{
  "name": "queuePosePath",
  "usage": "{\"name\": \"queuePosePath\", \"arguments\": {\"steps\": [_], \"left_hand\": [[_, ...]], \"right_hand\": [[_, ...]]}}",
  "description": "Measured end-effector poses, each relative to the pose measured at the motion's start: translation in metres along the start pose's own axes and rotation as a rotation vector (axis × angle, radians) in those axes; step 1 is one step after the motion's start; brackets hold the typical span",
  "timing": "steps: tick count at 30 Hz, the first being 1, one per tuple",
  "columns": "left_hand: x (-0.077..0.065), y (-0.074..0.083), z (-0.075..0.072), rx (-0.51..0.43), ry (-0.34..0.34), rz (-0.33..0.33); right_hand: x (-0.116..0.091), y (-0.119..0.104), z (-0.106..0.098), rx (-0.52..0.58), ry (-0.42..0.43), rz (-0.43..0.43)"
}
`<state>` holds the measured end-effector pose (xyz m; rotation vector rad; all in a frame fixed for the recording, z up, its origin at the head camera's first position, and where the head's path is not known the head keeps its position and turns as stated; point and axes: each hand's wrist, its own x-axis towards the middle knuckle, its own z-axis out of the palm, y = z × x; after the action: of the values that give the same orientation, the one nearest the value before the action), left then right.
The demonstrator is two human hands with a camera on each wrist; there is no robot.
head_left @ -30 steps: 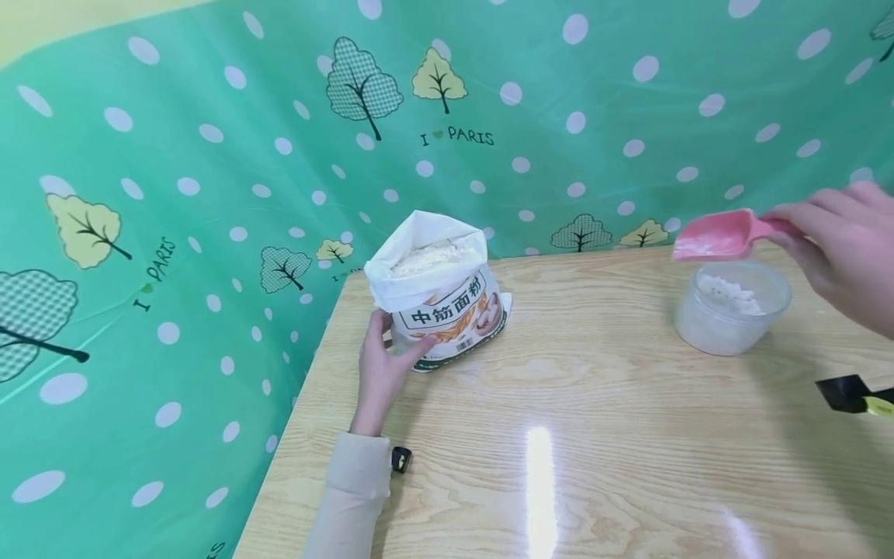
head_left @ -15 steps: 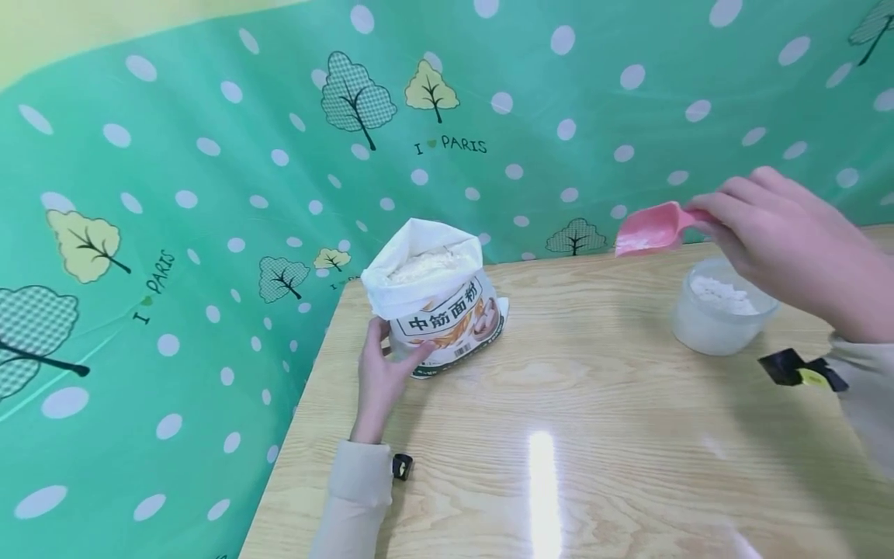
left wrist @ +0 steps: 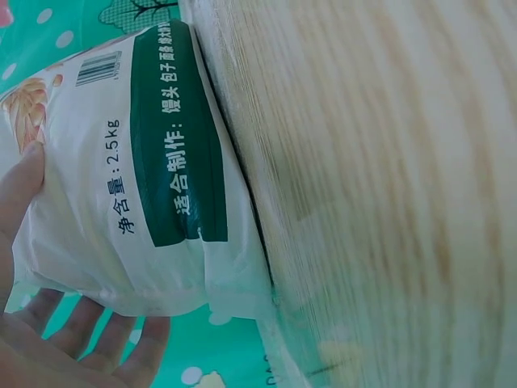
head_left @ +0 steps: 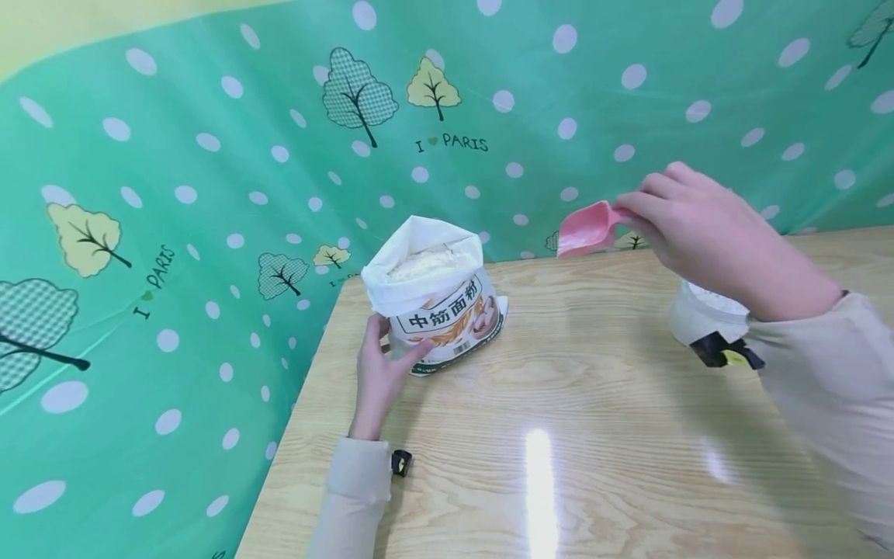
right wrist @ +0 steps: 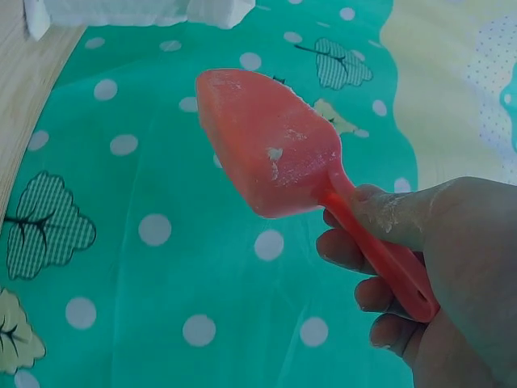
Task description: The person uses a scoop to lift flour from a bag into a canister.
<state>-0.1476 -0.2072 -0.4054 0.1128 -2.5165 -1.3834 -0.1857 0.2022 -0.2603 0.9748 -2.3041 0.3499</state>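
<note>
An opened white flour bag (head_left: pixel 447 314), its rim folded out and white flour (head_left: pixel 433 262) showing inside, stands at the left back of the table. My left hand (head_left: pixel 380 376) holds it low at its left side, thumb on the printed front; the left wrist view shows the fingers along the side of the bag (left wrist: pixel 81 210). In the air to the right, my right hand (head_left: pixel 687 221) grips a pink scoop (head_left: pixel 587 229) by its handle. Flour dust and a small clump cling to the scoop (right wrist: pixel 266 145) in the right wrist view.
A translucent round tub (head_left: pixel 698 317) with flour in it stands on the wooden table (head_left: pixel 608 404) at the right, partly hidden by my right forearm. A green dotted curtain (head_left: pixel 517 132) hangs behind and along the left edge.
My right hand has moved left with the scoop, away from above the tub and toward the bag. The forearm now covers part of the tub. My left hand stays on the bag.
</note>
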Motion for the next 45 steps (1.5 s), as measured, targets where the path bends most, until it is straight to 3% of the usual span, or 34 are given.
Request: {"name": "queuePosePath", "arguments": {"steps": [4,16,23,37,45], "left_hand": [[0.001,0.000,0.000,0.009,0.002,-0.001],[-0.001,0.002,-0.001,0.004,-0.009,-0.012],[-0.002,0.002,0.000,0.000,-0.019,-0.008],[-0.003,0.004,-0.003,0.003,-0.010,-0.006],[-0.002,0.005,-0.002,0.006,-0.009,-0.009]], "right_hand": [[0.012,-0.009,0.006,0.007,0.014,-0.031],[0.040,-0.035,0.029,0.129,-0.047,0.046],[0.049,-0.043,0.041,0.135,-0.059,0.051],[0.057,-0.043,0.032,0.122,-0.045,0.049],[0.073,-0.049,0.039,0.125,-0.110,0.037]]}}
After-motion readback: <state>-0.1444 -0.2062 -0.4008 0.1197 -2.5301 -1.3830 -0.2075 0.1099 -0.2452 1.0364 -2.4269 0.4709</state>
